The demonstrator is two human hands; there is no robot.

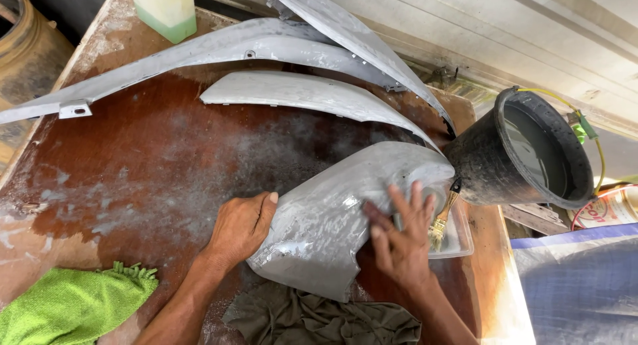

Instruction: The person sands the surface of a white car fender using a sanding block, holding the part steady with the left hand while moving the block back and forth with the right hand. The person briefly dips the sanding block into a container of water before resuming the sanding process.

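A curved grey vehicle body panel [332,212], wet and streaky, lies on a wet brown wooden table [153,159]. My left hand [240,227] grips the panel's left edge, fingers curled over it. Spread flat on the panel's right side is my right hand [401,237], pressing something small and dark under the palm; I cannot tell what it is. A dark olive rag [319,318] lies under the panel's near end.
Three longer grey panels [299,92] rest across the far half of the table. A black bucket of water [531,152] stands at the right edge beside a small brush [442,222] in a clear tray. A green cloth [66,302] lies near left, a green-filled jug [166,9] stands at the back.
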